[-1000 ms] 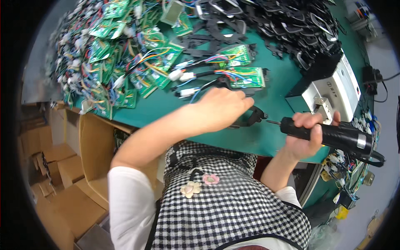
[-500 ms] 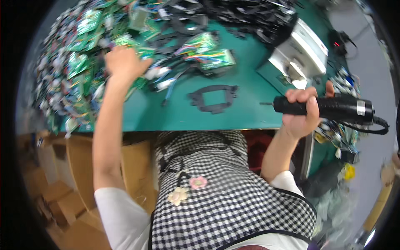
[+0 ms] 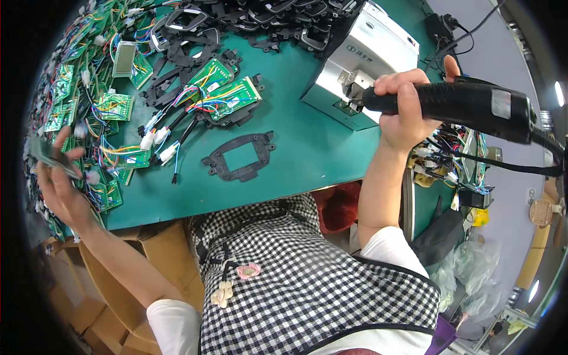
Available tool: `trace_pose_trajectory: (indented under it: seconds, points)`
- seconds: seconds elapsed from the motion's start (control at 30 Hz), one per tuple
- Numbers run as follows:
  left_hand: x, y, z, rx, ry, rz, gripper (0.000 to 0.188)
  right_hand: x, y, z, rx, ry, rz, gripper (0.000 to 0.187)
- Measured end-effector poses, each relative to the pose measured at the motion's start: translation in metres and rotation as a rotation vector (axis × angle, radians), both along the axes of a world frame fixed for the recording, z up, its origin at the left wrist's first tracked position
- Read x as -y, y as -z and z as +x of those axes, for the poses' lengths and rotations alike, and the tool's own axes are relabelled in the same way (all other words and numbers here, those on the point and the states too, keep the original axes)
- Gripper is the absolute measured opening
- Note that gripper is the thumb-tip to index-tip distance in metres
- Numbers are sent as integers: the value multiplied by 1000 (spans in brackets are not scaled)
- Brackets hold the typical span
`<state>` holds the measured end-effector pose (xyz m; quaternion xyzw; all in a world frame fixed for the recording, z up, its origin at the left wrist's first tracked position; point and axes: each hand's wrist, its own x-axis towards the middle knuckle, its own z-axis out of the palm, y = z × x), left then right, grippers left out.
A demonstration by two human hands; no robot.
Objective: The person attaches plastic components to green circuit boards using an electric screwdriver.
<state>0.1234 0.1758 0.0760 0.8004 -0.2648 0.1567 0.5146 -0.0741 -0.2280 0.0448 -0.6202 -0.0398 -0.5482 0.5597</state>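
Note:
In my right hand (image 3: 408,106) is a black corded electric screwdriver (image 3: 467,106), fingers wrapped round its body. Its front end is at the metal pickup part of a silver box-shaped screw feeder (image 3: 370,56); the bit's tip is hidden there. Over the left edge of the board pile, my left hand (image 3: 65,189) grips a flat circuit board (image 3: 52,157), smeared by motion. A black plastic frame (image 3: 239,157) lies flat on the table between my hands. Behind it, two green wired boards (image 3: 222,92) rest on black frames.
A large heap of wired circuit boards (image 3: 112,106) covers the left of the green table (image 3: 290,160). Black frames (image 3: 266,18) are piled at the back. More wired parts (image 3: 458,157) lie at right, under the screwdriver's cord. Cardboard boxes (image 3: 165,254) stand below the table.
My left hand has moved left and nearer over the pile and now holds a board. My right hand has brought the screwdriver to the screw feeder. The view has shifted.

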Motion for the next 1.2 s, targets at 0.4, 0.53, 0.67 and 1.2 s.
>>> trace_pose_trajectory:
  seconds: [0.4, 0.53, 0.67, 1.2]
  points:
    - [98, 75, -119, 137, 417, 806, 45, -7, -7, 20, -178, -125, 174, 56]
    - [97, 91, -131, 171, 316, 589, 50, -37, 13, 1, -135, -80, 287, 61]
    - [97, 105, -131, 76, 311, 485, 53, -65, 18, -10, -118, -176, 378, 65]
    - [104, 88, -129, 81, 344, 621, 57, -83, 25, -12, -83, -236, 466, 61]
